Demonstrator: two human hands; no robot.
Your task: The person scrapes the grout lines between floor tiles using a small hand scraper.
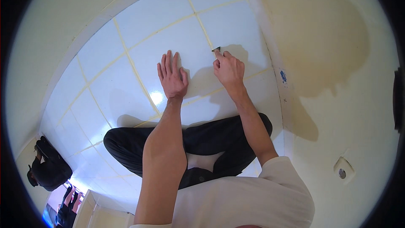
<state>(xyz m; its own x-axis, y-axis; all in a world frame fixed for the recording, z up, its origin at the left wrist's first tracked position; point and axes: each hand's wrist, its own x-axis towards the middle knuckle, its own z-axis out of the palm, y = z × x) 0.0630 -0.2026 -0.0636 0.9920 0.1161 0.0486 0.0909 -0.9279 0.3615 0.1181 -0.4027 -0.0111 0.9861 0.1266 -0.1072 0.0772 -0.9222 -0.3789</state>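
Note:
I sit cross-legged on a floor of glossy white tiles [162,29] with yellowish grout lines. My right hand [230,71] is closed round a small scraper, its index finger stretched toward the tip. Only the dark, wedge-shaped blade of the scraper [216,49] shows; the hand hides the handle. That blade sits at the lower end of the visible part of a grout line [204,29]. Further left, my left hand [172,79] rests palm down on a tile with its fingers spread, holding nothing.
Cream walls meet the floor along a pale skirting [270,42] at the far side and right. A blue mark [283,77] is on the right skirting. A square wall recess [344,171] lies lower right. At lower left a person in black [50,166] crouches; another person [67,209] is partly visible beyond.

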